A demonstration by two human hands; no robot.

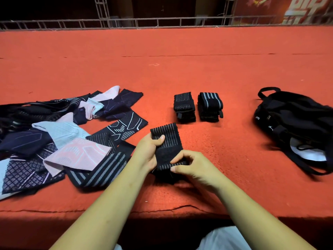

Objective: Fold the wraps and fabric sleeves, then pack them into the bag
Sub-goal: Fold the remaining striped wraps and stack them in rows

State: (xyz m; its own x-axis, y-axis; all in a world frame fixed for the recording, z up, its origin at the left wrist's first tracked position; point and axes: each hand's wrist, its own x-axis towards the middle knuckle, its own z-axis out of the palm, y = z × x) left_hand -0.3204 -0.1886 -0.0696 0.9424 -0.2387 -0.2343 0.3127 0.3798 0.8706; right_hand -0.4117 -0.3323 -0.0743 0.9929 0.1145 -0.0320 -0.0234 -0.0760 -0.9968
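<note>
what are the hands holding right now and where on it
Both hold one black striped wrap. The left hand grips its left edge near the middle, thumb on top; the right hand pinches its folded near end.

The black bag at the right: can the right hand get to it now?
Probably yes: only bare red carpet lies between the bag and the right hand, which pinches the striped wrap.
</note>
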